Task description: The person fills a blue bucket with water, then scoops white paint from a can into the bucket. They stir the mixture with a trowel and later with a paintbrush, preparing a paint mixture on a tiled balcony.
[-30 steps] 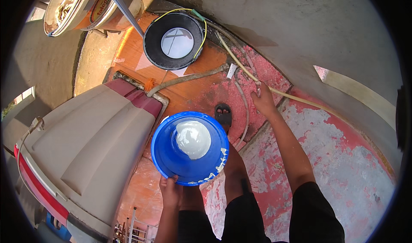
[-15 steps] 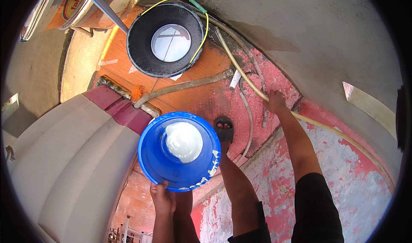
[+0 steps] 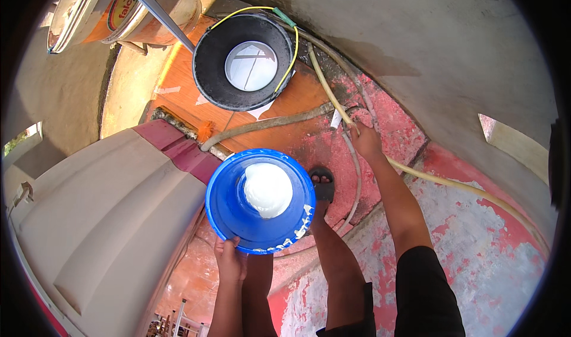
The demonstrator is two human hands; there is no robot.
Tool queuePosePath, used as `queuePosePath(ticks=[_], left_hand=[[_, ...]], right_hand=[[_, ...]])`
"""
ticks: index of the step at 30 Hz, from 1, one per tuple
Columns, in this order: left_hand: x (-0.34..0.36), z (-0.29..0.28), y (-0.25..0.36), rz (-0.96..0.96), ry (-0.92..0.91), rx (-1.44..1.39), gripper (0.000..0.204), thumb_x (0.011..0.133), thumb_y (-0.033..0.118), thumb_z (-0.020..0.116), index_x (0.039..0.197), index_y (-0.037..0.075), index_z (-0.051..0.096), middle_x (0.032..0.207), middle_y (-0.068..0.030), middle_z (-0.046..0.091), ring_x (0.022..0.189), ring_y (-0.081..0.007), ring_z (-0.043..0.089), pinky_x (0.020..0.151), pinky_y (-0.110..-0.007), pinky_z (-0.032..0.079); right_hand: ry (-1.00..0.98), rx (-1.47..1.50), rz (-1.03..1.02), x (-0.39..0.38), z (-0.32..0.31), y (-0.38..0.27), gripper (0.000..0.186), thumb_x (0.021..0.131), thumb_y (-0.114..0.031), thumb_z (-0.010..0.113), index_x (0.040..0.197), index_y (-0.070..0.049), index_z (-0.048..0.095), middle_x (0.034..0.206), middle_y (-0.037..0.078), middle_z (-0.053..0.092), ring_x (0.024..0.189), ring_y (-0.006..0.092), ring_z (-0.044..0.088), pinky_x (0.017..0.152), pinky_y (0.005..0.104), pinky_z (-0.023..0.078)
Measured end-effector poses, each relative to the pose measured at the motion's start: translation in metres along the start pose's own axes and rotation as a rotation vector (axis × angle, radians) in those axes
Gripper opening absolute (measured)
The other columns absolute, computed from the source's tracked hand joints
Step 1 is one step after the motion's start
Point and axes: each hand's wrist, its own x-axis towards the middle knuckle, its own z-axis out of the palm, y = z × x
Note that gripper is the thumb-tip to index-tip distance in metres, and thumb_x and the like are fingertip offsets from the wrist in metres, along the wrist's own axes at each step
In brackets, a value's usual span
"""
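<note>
Head view, left hand grasping blue bucket, black bucket nearer, right hand clenched on hose

You have three buckets in view: one blue bucket with white liquid, one black bucket and one orange bucket. Two hoses: one yellow hose, one grey hose. Two hands: left hand, right hand.

Bright daylight from above, hard shadows, sharp focus centre, heavy fisheye bend, black vignette at rim.
</note>
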Motion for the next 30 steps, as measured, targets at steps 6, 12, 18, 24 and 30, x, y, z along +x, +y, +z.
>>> queuePosePath(ticks=[6, 12, 18, 24, 30], left_hand=[[0.010, 0.004, 0.011, 0.030, -0.005, -0.047, 0.029, 0.093, -0.002, 0.050, 0.120, 0.001, 0.062, 0.112, -0.0078, 0.069, 0.098, -0.0165, 0.068, 0.088, -0.035, 0.058], [0.022, 0.011, 0.039, 0.107, -0.022, -0.075, 0.024, 0.095, 0.000, 0.052, 0.115, 0.005, 0.063, 0.108, -0.0053, 0.070, 0.093, -0.0141, 0.067, 0.085, -0.033, 0.057], [0.025, 0.028, 0.077, 0.156, -0.017, -0.072, 0.019, 0.094, 0.000, 0.054, 0.110, 0.006, 0.064, 0.098, -0.0019, 0.068, 0.084, -0.0104, 0.062, 0.079, -0.028, 0.053], [0.016, 0.033, 0.108, 0.233, -0.088, -0.045, 0.018, 0.093, -0.001, 0.055, 0.108, 0.006, 0.064, 0.097, -0.0020, 0.068, 0.084, -0.0096, 0.061, 0.078, -0.028, 0.052], [0.017, 0.027, 0.117, 0.338, -0.140, 0.126, 0.013, 0.093, 0.000, 0.057, 0.103, 0.005, 0.063, 0.094, 0.0000, 0.067, 0.080, -0.0060, 0.058, 0.075, -0.024, 0.049]], right_hand=[[-0.007, 0.240, -0.037, -0.116, -0.095, -0.010, 0.030, 0.099, -0.033, 0.062, 0.093, -0.004, 0.065, 0.068, 0.022, 0.064, 0.063, 0.0409, 0.066, 0.060, 0.0503, 0.048], [-0.278, 0.443, -0.195, -0.261, -0.212, -0.059, 0.026, 0.102, -0.021, 0.062, 0.086, -0.001, 0.059, 0.059, 0.013, 0.049, 0.051, 0.0171, 0.044, 0.052, 0.0366, 0.041], [-0.625, 0.564, -0.164, -0.342, -0.268, -0.101, 0.027, 0.102, -0.021, 0.063, 0.086, 0.000, 0.058, 0.062, 0.011, 0.045, 0.057, 0.0126, 0.041, 0.053, 0.0358, 0.041], [-0.854, 0.629, -0.044, -0.365, -0.281, -0.124, 0.035, 0.107, -0.029, 0.057, 0.087, 0.000, 0.059, 0.064, 0.002, 0.049, 0.060, 0.0089, 0.044, 0.054, 0.0334, 0.041], [-0.874, 0.668, -0.031, -0.385, -0.288, -0.130, 0.035, 0.108, -0.030, 0.053, 0.091, -0.002, 0.062, 0.069, -0.002, 0.052, 0.063, 0.0050, 0.046, 0.057, 0.0276, 0.042]])
